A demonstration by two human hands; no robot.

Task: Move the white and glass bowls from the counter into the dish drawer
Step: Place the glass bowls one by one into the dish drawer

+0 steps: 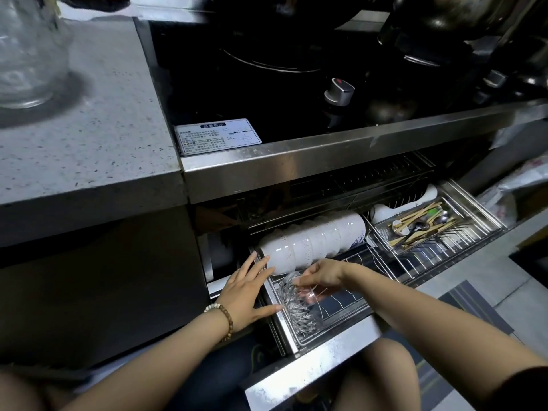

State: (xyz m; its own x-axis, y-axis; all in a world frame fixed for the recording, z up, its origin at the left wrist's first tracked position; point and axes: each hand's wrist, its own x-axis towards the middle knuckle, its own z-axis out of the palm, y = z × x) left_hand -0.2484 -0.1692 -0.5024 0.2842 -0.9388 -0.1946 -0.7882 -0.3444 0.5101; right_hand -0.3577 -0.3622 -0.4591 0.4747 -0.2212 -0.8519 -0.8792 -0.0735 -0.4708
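Note:
The steel dish drawer (314, 360) stands pulled out below the stove. A row of several white bowls (314, 238) lies on its side in the drawer's wire rack. In front of that row a cut-glass bowl (299, 307) stands on edge in the rack. My right hand (321, 274) grips the glass bowl's upper rim with curled fingers. My left hand (249, 289) is spread flat, fingertips touching the nearest white bowl and thumb near the glass bowl's left side.
A cutlery tray (462, 232) with chopsticks and spoons fills the drawer's right half. Above are a black stove (267, 84) with a knob (339, 91) and pots. A clear glass container (26, 51) stands on the grey counter (89, 137) at upper left. My knees are under the drawer front.

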